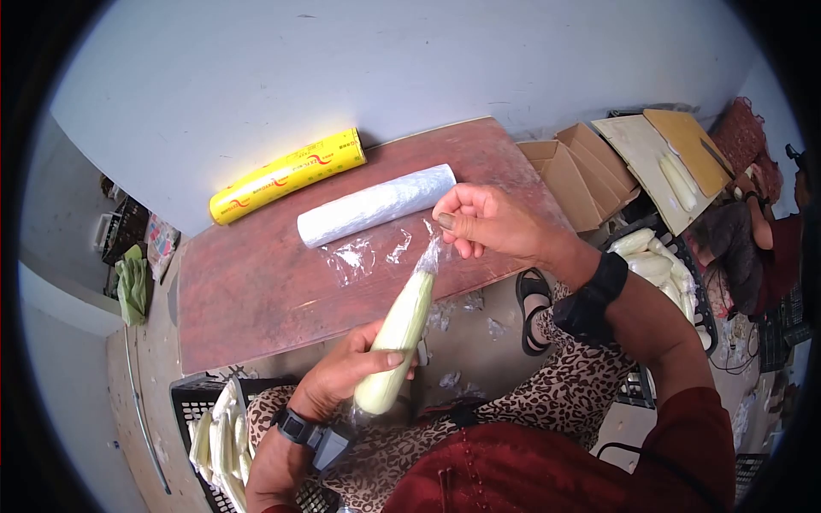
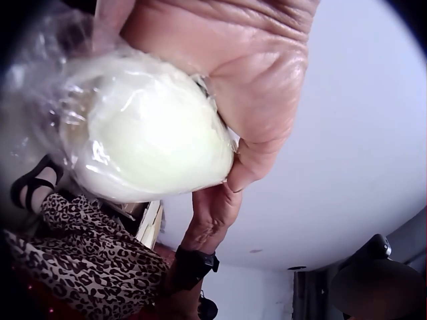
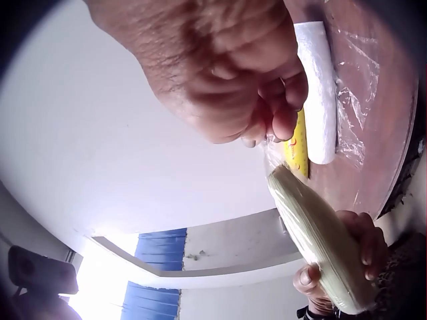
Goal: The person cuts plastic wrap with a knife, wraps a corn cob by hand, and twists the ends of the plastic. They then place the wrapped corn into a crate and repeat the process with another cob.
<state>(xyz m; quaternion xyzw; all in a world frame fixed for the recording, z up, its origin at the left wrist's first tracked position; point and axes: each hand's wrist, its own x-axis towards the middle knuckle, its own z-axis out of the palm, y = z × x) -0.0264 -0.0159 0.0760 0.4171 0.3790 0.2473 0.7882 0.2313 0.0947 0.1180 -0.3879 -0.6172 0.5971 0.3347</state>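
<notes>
A pale green, long vegetable [image 1: 395, 344] in clear film is tilted over the table's front edge. My left hand [image 1: 346, 372] grips its thick lower part, thumb across the front. At the narrow upper end, my right hand [image 1: 496, 224] pinches the gathered film [image 1: 434, 250] between thumb and fingers. The left wrist view shows the rounded, film-covered end [image 2: 157, 130] against the left palm [image 2: 247, 80]. In the right wrist view the vegetable [image 3: 320, 240] hangs below the right fingers. Behind it on the table lies a white film roll [image 1: 376, 205] with a loose film edge.
A yellow printed roll [image 1: 286, 175] lies at the back of the reddish table [image 1: 248, 299]. Black crates with wrapped vegetables stand at lower left [image 1: 222, 445] and right [image 1: 654, 265]. Open cardboard boxes [image 1: 573, 175] stand beyond the table's right end. Another person sits at far right.
</notes>
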